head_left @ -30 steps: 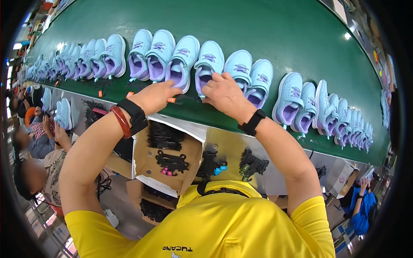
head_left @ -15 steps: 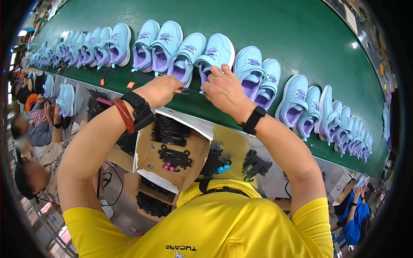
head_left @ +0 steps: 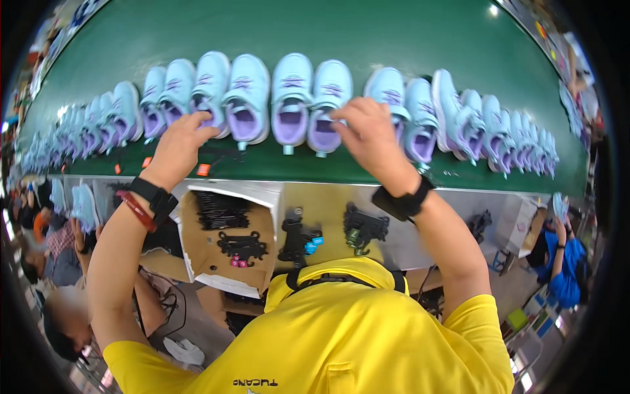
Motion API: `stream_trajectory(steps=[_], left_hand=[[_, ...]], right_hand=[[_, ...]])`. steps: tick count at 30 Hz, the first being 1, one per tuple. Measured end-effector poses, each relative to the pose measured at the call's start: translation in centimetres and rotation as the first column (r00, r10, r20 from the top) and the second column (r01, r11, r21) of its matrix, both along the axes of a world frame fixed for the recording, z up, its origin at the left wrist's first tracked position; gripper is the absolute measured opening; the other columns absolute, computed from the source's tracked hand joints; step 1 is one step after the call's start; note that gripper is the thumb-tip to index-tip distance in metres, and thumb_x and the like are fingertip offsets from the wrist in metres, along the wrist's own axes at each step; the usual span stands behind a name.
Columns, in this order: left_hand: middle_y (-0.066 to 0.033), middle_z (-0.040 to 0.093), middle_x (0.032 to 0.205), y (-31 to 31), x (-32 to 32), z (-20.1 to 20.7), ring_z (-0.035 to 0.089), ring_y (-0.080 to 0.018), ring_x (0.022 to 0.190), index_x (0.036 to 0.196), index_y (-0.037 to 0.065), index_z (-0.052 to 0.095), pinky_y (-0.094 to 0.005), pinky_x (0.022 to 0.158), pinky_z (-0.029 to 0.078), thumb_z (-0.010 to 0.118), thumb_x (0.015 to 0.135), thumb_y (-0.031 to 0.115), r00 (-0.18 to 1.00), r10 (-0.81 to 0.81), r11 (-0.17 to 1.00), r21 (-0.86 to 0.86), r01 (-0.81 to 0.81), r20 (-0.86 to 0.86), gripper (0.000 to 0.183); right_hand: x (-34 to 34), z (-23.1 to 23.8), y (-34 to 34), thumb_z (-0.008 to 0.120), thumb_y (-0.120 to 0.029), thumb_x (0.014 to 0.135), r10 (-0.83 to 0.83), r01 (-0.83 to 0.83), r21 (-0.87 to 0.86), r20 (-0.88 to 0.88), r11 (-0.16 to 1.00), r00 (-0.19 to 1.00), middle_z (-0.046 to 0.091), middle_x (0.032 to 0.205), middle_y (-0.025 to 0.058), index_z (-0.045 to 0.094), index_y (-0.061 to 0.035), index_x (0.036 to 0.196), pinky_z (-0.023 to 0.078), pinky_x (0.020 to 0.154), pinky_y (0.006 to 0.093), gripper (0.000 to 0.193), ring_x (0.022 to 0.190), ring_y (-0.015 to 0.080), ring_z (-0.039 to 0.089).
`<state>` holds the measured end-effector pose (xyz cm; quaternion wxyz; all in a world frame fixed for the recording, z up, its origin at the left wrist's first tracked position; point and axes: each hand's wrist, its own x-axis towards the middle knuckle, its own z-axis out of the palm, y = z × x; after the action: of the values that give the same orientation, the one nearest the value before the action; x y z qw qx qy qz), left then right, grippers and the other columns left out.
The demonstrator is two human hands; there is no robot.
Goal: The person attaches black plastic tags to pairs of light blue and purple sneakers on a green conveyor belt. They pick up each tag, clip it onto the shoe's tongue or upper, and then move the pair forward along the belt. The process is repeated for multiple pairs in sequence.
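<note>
Light blue and lilac sneakers [head_left: 292, 85] stand in a long row on a green table, toes away from me and heels toward me. My left hand [head_left: 177, 148] is by the heel of a sneaker [head_left: 213, 75] left of the middle, its thumb and finger apart, holding nothing. At the opening of another sneaker [head_left: 331, 82], my right hand [head_left: 377, 134] has bent fingers, thumb apart; whether they touch the shoe I cannot tell. Between my left hand and the table edge lies a black shoe hanger [head_left: 226, 157] with an orange tag [head_left: 203, 170].
An open cardboard box [head_left: 190, 253] below the table edge holds black hangers, some with pink tags. Beside it lie hanger bundles with blue [head_left: 292, 236] and green tags [head_left: 364, 226]. Co-workers sit at the left [head_left: 65, 315] and right [head_left: 567, 269]. The green table [head_left: 315, 29] extends beyond the shoes.
Both hands have let go of the orange-tagged hanger and moved apart. My right hand has shifted to the adjacent pair of sneakers on the right. The whole view has swung rightward.
</note>
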<state>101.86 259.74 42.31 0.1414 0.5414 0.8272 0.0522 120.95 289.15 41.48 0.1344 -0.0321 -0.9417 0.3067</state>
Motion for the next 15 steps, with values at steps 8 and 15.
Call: stream_trajectory(steps=[8,15], left_hand=[[-0.0119,0.055,0.104,12.0,8.0,-1.2,0.052,-0.0306,0.093,0.125,0.017,0.054,-0.0415,0.082,0.043,0.077,0.064,0.011,0.966,-0.198,0.979,-0.014,0.203,0.166,0.065],[-0.0133,0.051,0.082,14.8,10.3,-5.6,0.052,-0.0337,0.078,0.099,0.015,0.068,-0.0439,0.067,0.040,0.072,0.072,0.019,0.997,-0.056,0.996,0.073,0.052,0.059,0.027]], right_hand=[[22.9,1.4,11.1,0.070,-0.013,0.075,-0.380,0.372,0.118,0.482,0.921,0.789,0.061,0.077,0.0020,0.064,-0.0113,0.088,0.035,0.075,0.0337,0.014,0.078,0.0211,0.056],[29.3,1.2,10.1,0.075,-0.018,0.066,-0.361,0.256,0.254,0.623,0.933,0.694,0.057,0.089,0.0072,0.062,-0.0102,0.091,0.037,0.079,0.0394,0.029,0.089,0.0278,0.053]])
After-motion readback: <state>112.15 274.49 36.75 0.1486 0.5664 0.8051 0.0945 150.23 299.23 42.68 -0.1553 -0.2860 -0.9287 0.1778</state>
